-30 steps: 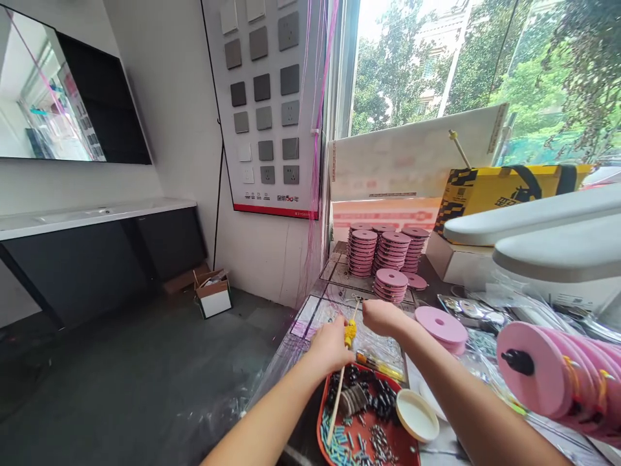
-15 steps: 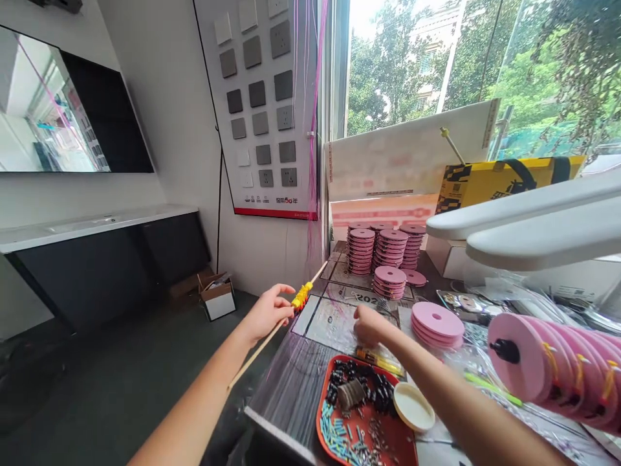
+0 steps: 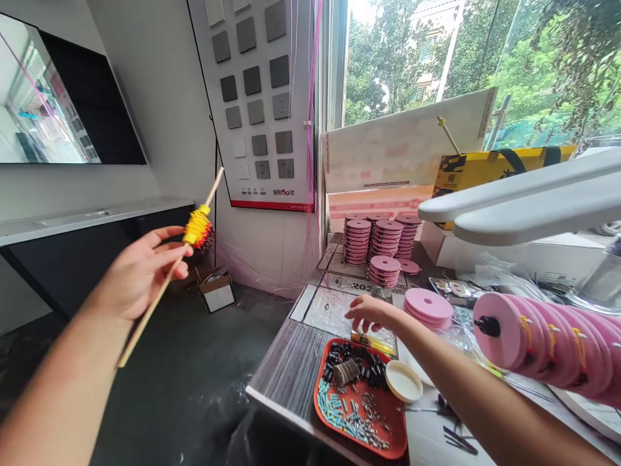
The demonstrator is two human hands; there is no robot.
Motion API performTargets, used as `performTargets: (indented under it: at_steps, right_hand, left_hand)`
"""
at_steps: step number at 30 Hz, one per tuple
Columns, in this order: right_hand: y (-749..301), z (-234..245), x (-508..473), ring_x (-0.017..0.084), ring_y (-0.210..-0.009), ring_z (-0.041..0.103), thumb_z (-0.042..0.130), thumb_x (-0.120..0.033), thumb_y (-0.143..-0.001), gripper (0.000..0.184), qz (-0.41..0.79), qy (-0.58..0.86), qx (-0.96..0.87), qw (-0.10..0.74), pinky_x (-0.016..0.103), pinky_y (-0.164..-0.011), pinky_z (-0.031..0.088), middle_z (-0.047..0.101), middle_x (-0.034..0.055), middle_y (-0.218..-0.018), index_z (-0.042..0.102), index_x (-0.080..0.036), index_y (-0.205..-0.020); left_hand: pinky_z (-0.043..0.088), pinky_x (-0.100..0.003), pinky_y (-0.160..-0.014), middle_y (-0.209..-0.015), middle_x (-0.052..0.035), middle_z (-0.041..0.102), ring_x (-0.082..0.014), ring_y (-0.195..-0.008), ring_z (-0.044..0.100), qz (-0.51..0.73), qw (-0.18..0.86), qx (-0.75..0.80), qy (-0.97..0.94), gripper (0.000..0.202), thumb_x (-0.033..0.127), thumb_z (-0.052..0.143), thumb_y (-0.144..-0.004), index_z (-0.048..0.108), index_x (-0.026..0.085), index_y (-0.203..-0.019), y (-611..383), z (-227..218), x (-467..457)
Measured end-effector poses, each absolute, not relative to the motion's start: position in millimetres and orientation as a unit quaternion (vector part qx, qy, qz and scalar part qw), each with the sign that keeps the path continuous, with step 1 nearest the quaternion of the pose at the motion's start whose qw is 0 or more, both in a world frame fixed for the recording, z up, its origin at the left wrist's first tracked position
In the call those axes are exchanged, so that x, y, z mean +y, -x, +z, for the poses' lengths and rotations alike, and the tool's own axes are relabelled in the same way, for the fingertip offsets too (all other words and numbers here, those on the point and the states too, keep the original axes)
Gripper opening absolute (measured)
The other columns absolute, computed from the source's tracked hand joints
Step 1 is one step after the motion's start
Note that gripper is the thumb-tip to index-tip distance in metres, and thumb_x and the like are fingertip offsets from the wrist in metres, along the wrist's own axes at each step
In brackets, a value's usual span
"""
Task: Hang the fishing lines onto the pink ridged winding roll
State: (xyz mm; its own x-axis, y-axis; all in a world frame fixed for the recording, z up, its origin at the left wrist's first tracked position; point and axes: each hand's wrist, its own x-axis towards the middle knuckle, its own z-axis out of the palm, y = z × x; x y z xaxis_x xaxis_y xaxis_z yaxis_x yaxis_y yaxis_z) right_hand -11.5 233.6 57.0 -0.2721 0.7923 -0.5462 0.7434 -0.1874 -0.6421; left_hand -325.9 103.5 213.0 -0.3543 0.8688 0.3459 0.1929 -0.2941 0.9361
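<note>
My left hand [image 3: 140, 272] is raised over the floor left of the table, its fingers closed around a thin wooden stick [image 3: 145, 317]. Near the stick's upper end sits a bunch of small yellow pieces [image 3: 197, 225], with red and dark bits on its right side. My right hand [image 3: 369, 312] hovers low over the table with bent, slightly parted fingers; nothing shows in it. Just below that hand lies a yellow tube-like item [image 3: 372, 343]. Closer to me, a red tray [image 3: 400, 440] holds black pieces, turquoise sleeves, small metal parts and a brownish spool [image 3: 346, 373].
Stacks of pink discs [image 3: 387, 239] stand at the table's back, more discs [image 3: 427, 304] beside my right forearm. A row of pink spools [image 3: 543, 340] juts in at right, below white blades [image 3: 514, 200]. A cream lid [image 3: 404, 382] rests on the tray's edge. Pink threads [image 3: 310, 155] hang by the window.
My left hand has moved left and up, away from the table, with the stick. My right hand has loosened from a closed shape to parted fingers, staying over about the same spot.
</note>
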Motion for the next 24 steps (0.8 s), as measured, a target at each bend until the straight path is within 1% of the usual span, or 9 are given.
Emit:
performTargets:
  at_steps: [3,5,10,16,18,21,22,23,24]
  right_hand:
    - [14,59,225,0.014,-0.085,0.059,0.053,-0.034,-0.087,0.028,0.495,0.588,-0.638,0.042,0.034,-0.072,0.051,0.058,0.0042,-0.103,0.053,-0.016,-0.109]
    - [14,64,219,0.014,-0.083,0.059,0.053,-0.033,-0.087,0.029,0.497,0.585,-0.637,0.062,0.033,-0.07,0.051,0.058,0.0041,-0.103,0.052,-0.016,-0.11]
    - [7,76,210,0.014,-0.082,0.059,0.052,-0.034,-0.088,0.031,0.495,0.586,-0.634,0.096,0.032,-0.069,0.051,0.057,0.0043,-0.103,0.05,-0.016,-0.113]
    - [-3,76,212,0.013,-0.08,0.059,0.052,-0.035,-0.087,0.026,0.479,0.591,-0.639,0.112,0.031,-0.068,0.051,0.059,0.0033,-0.098,0.054,-0.015,-0.105]
    - [-5,76,213,0.012,-0.076,0.059,0.052,-0.035,-0.088,0.025,0.472,0.591,-0.641,0.13,0.029,-0.065,0.051,0.059,0.0026,-0.095,0.055,-0.014,-0.102]
    - [-7,77,212,0.011,-0.075,0.059,0.051,-0.036,-0.088,0.026,0.461,0.595,-0.637,0.168,0.029,-0.064,0.051,0.059,0.0024,-0.094,0.055,-0.014,-0.102]
    - [-8,78,212,0.011,-0.075,0.059,0.051,-0.036,-0.088,0.026,0.457,0.597,-0.634,0.179,0.029,-0.064,0.051,0.059,0.0025,-0.094,0.055,-0.014,-0.102]
    - [-8,79,212,0.011,-0.076,0.059,0.051,-0.037,-0.088,0.027,0.454,0.599,-0.632,0.189,0.029,-0.065,0.051,0.059,0.0026,-0.095,0.054,-0.015,-0.103]
    - [-7,79,212,0.012,-0.076,0.059,0.051,-0.037,-0.088,0.027,0.451,0.601,-0.63,0.196,0.029,-0.065,0.051,0.059,0.0028,-0.096,0.054,-0.015,-0.103]
  left_hand:
    - [0.041,-0.012,-0.046,-0.064,0.0094,0.062,-0.0006,-0.043,0.047,0.622,0.217,0.578,-0.482,0.031,0.003,0.051,-0.072,0.056,0.018,-0.098,330,225,86]
    - [0.04,-0.014,-0.048,-0.064,0.0095,0.061,-0.0007,-0.044,0.047,0.613,0.206,0.594,-0.479,0.031,0.004,0.052,-0.072,0.056,0.018,-0.099,330,224,81]
    - [0.037,-0.016,-0.049,-0.067,0.009,0.059,-0.0025,-0.046,0.048,0.592,0.248,0.582,-0.499,0.032,0.008,0.053,-0.072,0.054,0.021,-0.1,328,212,80]
    - [0.037,-0.018,-0.049,-0.068,0.0076,0.059,-0.0046,-0.045,0.047,0.534,0.302,0.554,-0.563,0.032,0.014,0.058,-0.07,0.054,0.023,-0.1,318,190,84]
    - [0.038,-0.02,-0.049,-0.071,0.0057,0.06,-0.0054,-0.045,0.047,0.473,0.33,0.559,-0.596,0.03,0.018,0.06,-0.071,0.054,0.023,-0.1,312,175,86]
    - [0.04,-0.023,-0.05,-0.077,0.0013,0.061,-0.0076,-0.048,0.048,0.315,0.373,0.562,-0.668,0.023,0.02,0.055,-0.075,0.055,0.021,-0.099,294,146,94]
    - [0.041,-0.023,-0.05,-0.079,0.0002,0.061,-0.009,-0.05,0.049,0.259,0.367,0.556,-0.7,0.022,0.02,0.052,-0.076,0.056,0.02,-0.098,287,136,98]
    - [0.042,-0.023,-0.05,-0.08,-0.0003,0.062,-0.0106,-0.053,0.051,0.217,0.336,0.554,-0.73,0.022,0.019,0.048,-0.077,0.057,0.021,-0.098,278,127,104]
    - [0.042,-0.024,-0.051,-0.079,-0.0001,0.063,-0.012,-0.056,0.053,0.194,0.315,0.552,-0.748,0.022,0.017,0.049,-0.076,0.059,0.02,-0.095,269,118,111]
